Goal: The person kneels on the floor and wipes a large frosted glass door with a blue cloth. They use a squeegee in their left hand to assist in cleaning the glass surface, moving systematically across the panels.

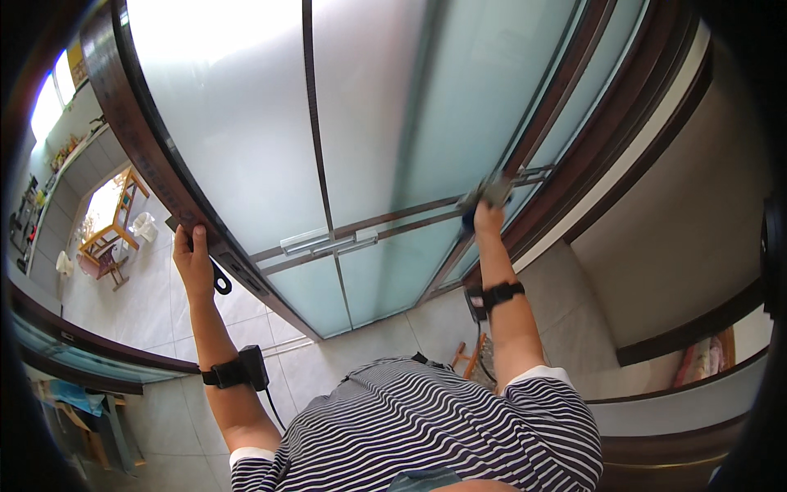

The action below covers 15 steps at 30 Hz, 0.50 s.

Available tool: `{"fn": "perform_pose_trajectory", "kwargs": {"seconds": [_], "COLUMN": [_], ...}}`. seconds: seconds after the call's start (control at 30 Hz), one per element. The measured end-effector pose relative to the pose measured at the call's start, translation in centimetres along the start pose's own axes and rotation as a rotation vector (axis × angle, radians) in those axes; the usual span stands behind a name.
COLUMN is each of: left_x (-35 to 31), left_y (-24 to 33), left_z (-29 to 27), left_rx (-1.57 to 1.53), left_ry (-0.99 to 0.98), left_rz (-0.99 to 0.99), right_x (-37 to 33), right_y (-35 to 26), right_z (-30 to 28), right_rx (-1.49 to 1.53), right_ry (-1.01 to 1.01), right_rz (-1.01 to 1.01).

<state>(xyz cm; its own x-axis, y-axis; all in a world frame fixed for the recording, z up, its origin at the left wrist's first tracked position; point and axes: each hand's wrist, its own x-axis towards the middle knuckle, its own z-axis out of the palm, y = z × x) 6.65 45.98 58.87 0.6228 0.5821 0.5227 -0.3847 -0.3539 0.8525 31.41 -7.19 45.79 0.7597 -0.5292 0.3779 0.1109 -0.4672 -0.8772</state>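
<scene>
A tall sliding door with frosted glass panels (365, 107) and a dark brown frame stands in front of me. My left hand (194, 261) is closed at the door's left edge. From that hand juts a black handle (221, 280) with a hole in its end; a dark flat tip shows at the fingers' other side, and the rest is hidden. My right hand (488, 220) is closed on a grey cloth (494, 193), blurred by motion, against the glass near the right metal crossbars.
A clear handle (328, 240) is fixed across the door's middle bars. Through the opening at left are a wooden table (111, 205), a white bin (144, 227) and a counter. A small wooden chair (469, 358) is partly hidden behind my right arm. A wall (672, 221) closes the right side.
</scene>
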Motion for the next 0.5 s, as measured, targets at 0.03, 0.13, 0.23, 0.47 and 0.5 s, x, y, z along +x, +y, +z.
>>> {"fn": "perform_pose_trajectory", "kwargs": {"seconds": [0.03, 0.13, 0.23, 0.47, 0.5], "left_x": [-0.1, -0.5, -0.3, -0.2, -0.3], "left_y": [-0.2, 0.4, -0.1, -0.1, -0.2], "left_z": [0.1, -1.8, -1.4, -1.7, -2.1], "left_rx": [-0.01, 0.026, -0.012, 0.027, 0.037], "left_ry": [-0.011, 0.038, 0.0, -0.017, -0.003], "left_rz": [-0.008, -0.03, -0.003, 0.021, 0.012], "right_x": [-2.1, -11.2, -10.9, 0.2, 1.5], "right_y": [5.2, 9.0, 12.2, -10.7, -15.3], "right_z": [-1.0, -5.6, -7.2, -8.8, -8.8], "right_rx": [0.41, 0.84, 0.789, 0.373, 0.388], "right_ry": [-0.338, -0.603, -0.337, 0.084, 0.142], "right_rz": [0.717, 1.118, 1.224, -0.122, -0.285]}}
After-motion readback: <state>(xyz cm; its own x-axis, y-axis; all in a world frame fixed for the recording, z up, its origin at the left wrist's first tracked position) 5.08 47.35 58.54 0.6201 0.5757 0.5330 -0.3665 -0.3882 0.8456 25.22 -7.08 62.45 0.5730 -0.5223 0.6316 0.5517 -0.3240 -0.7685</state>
